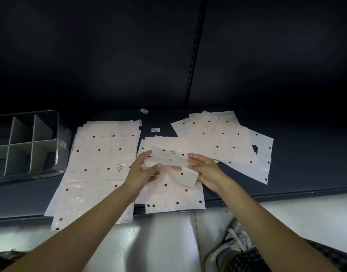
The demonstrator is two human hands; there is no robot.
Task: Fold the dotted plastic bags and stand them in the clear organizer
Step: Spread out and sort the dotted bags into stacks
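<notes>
A: Dark shelf (pixel 286 185), black back panel, pale floor below. What's on it?

B: Dotted bags, three lots: flat stack (pixel 102 154) on the left, a middle pile (pixel 174 199), a fanned heap (pixel 223 134) far right. Can't count single sheets, they overlap too much. One organizer (pixel 31 142) at the far left, dividers in, no bags in the cells I can see.

A: And the bag being worked?

B: Half-folded bag (pixel 172 160), lifted just over the middle pile. Left hand (pixel 143 171) pinches its left end, thumb on top, fingers curled under. Right hand (pixel 206 169) holds the right end, fingers mostly straight, thumb side hidden, so I can't tell exactly how it's pinched.

A: Handling?

B: Prob. v. light, thin, floppy, slick film; glare on the stacks suggests it slides. Likely springs open unless creased. I'd hold at the fold's two ends, press the crease flat, then grip the folded edge to stand it.

A: Other bits?

B: Two small labels (pixel 155 130) on the shelf, one shoe (pixel 227 250) bottom right.
</notes>
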